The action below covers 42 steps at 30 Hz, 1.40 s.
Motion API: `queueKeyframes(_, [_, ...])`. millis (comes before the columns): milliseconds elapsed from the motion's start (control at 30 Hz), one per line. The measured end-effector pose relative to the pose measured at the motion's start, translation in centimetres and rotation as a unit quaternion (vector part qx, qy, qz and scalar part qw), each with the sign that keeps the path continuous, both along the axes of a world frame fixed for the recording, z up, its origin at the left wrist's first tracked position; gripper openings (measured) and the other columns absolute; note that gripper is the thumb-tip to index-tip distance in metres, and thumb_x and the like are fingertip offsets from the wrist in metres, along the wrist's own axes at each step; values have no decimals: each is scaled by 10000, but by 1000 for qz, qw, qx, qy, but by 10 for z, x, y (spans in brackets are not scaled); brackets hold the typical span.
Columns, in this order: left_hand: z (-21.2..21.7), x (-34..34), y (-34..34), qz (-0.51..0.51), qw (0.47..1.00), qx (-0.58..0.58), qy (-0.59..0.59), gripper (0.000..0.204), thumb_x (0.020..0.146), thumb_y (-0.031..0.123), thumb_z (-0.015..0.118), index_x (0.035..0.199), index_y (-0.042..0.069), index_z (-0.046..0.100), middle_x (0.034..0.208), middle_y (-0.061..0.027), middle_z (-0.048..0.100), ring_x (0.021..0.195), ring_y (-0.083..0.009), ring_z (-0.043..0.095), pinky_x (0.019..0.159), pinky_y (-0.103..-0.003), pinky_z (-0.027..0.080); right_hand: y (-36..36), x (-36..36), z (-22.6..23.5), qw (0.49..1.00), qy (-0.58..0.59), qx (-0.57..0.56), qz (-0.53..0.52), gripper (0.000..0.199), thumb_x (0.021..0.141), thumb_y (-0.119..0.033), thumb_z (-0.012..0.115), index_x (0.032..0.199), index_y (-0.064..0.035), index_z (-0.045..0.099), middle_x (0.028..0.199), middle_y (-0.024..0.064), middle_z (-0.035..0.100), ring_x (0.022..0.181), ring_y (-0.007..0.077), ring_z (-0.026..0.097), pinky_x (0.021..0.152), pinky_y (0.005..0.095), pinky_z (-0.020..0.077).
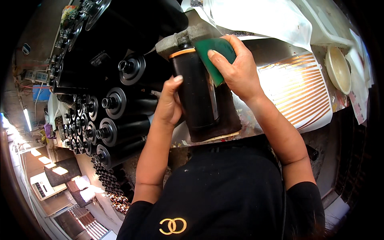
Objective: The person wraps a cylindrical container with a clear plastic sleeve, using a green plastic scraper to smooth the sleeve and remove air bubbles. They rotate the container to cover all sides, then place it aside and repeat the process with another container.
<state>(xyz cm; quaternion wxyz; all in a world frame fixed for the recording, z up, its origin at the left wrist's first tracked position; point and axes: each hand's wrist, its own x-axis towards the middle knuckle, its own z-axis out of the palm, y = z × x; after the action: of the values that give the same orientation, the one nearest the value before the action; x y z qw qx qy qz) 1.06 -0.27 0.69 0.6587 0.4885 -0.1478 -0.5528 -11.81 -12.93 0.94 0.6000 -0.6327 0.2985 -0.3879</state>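
1. We see the left hand [170,105] wrapped around the side of a tall black cylindrical bottle with an orange band near its neck [196,90], steadying it upright on a dark brown cloth pad [228,120] at the near edge of the table [256,48].
2. The right hand [234,66] presses a folded green scouring pad [214,54] against the bottle's shoulder, fingers clenched over it.
3. A grey rag [176,40] lies just behind the bottle's neck.
4. Rows of similar black bottles lying on their sides [120,116] fill the left end; we judge those handled already, though we cannot tell for certain.
5. A sheet of orange stripes [296,86] and a cream bowl [338,68] sit toward the right edge.
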Motion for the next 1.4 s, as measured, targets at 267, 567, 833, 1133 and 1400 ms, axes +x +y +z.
queueKeyframes(267, [-10,10,6,-18,999,16,35,686,837,290,683,1370,8,355,1206,-147,553,1071,-221,592,918,-343,503,3,2,0,1000,-7,-6,4,270,830,-189,650,983,21,577,868,121,651,770,170,613,716,307,500])
queueKeyframes(567, [-22,11,10,-22,1000,3,-11,533,918,416,596,1270,26,503,1137,-78,619,1074,-178,595,938,-372,493,-6,-17,-33,996,29,77,-46,221,847,-169,661,1005,-27,600,874,17,596,762,88,545,677,246,451])
queueKeyframes(833, [-2,-19,53,-13,937,-23,-349,1430,491,691,827,1534,101,46,1476,-242,292,1361,-366,331,1128,-438,273,-5,-111,-38,846,-208,486,-63,330,982,-344,475,832,-76,596,770,72,621,722,208,627,667,347,528])
queueKeyframes(1133, [-16,-56,63,-16,767,122,-629,1173,661,124,861,1537,91,82,1281,-242,389,1148,-387,446,986,-413,373,-9,-251,-64,937,17,144,-319,171,867,-212,634,818,-49,613,557,5,465,511,114,468,541,238,381])
queueKeyframes(1400, [-54,-36,65,-48,795,55,-603,944,749,325,811,1463,8,281,1257,-200,451,1139,-343,459,1011,-387,342,56,-324,-106,843,49,426,-325,443,776,-517,756,874,-130,564,663,-41,442,470,87,392,433,265,296])
